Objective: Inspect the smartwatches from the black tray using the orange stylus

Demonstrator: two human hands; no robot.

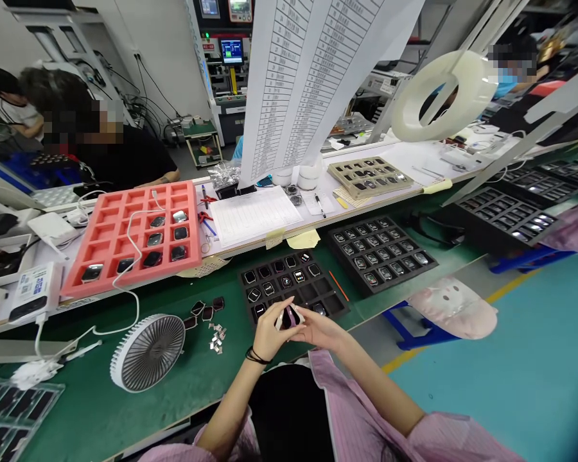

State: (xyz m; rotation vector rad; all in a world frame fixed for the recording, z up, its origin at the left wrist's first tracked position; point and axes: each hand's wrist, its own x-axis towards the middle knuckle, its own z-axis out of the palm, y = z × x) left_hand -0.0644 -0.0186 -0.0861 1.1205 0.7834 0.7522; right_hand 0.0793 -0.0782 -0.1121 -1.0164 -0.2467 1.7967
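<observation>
Grips closed: left hand (270, 337) and right hand (320, 330) pinch a small dark rectangular watch case (289, 319) together, held clear above the black compartmented tray (293, 282).

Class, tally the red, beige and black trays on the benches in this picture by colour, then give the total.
Red trays: 1
Beige trays: 1
Black trays: 5
Total: 7
</observation>
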